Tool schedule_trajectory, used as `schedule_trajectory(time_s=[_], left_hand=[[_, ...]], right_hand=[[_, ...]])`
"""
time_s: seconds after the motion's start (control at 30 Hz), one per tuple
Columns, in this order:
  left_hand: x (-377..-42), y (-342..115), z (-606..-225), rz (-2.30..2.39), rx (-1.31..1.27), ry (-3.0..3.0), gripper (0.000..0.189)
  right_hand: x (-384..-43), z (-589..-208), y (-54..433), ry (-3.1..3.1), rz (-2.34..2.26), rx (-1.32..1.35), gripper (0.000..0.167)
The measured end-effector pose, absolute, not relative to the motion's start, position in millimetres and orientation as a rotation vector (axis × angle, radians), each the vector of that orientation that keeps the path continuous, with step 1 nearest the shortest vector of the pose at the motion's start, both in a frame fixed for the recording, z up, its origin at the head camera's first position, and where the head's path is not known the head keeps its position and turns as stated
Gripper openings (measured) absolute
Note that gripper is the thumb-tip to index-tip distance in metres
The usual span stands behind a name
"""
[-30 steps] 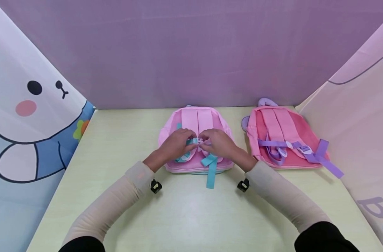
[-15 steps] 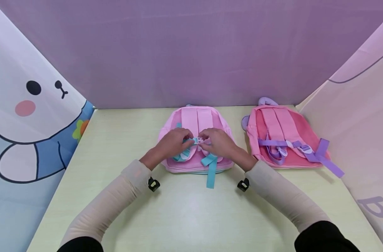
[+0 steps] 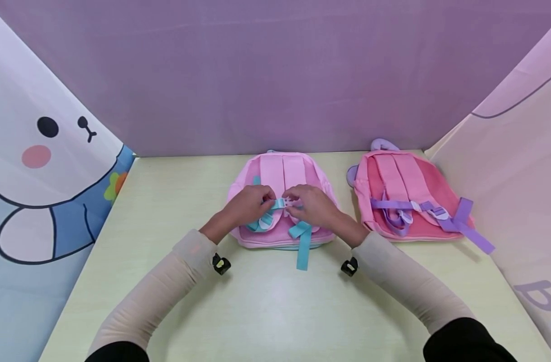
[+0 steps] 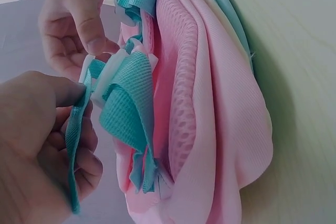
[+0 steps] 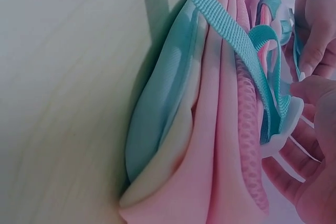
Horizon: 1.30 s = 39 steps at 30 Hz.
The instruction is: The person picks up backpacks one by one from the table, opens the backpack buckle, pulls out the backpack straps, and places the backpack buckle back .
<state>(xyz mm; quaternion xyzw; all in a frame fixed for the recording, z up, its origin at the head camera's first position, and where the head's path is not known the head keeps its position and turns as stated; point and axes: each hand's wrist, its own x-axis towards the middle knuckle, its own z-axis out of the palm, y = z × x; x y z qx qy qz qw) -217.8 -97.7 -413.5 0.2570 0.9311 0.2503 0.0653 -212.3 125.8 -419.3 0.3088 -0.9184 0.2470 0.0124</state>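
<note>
A pink backpack point(image 3: 282, 240) lies with its shoulder straps facing up, and a teal edge shows beneath it. Across its middle runs a teal strap point(image 3: 279, 203) with a pale plastic buckle point(image 3: 288, 202). My left hand point(image 3: 251, 205) pinches this strap between thumb and fingers, left of the buckle; the strap's end point(image 4: 74, 150) hangs past the palm in the left wrist view. My right hand point(image 3: 316, 206) holds the buckle's right side with thumb and fingertips, which partly hide it. Another teal strap point(image 3: 304, 249) hangs over the bag's lower edge.
To the right lies a second, coral-pink backpack point(image 3: 420, 221) with purple straps point(image 3: 454, 226). Both bags rest on a pale table point(image 3: 275, 311). A purple cloth wall point(image 3: 275, 75) stands behind, with printed cloth panels at left point(image 3: 71, 181) and right point(image 3: 506, 166).
My left hand has slid slightly left along the teal strap, away from the buckle. The right hand stays almost where it was, and both backpacks look unmoved.
</note>
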Motion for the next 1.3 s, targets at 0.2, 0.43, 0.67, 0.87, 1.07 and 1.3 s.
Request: schedule_trajectory(time_s=[0.2,0.43,0.67,0.87,1.07,1.3], left_hand=[[-218.1,-96.6,-413.8,0.771,0.77,2.803,0.014],[-218.5,-95.4,-414.0,0.783,0.75,2.787,0.015],[-219.8,-96.3,-414.9,0.817,0.712,2.759,0.016],[-221.8,-97.0,-417.0,0.886,0.694,2.725,0.016],[-223.4,-96.7,-417.6,0.922,0.678,2.694,0.017],[-223.8,-98.7,-413.8,0.96,0.672,2.657,0.02]], right_hand=[[-211.4,-419.7,126.4,-2.863,0.742,0.964,0.031],[-212.5,-421.8,126.7,-2.852,0.734,0.97,0.031],[-211.9,-421.6,122.3,-2.848,0.733,0.974,0.032],[-212.5,-421.1,120.2,-2.842,0.649,0.965,0.032],[-214.6,-421.3,118.7,-2.817,0.571,0.986,0.033],[-215.8,-420.5,118.1,-2.8,0.533,1.0,0.034]])
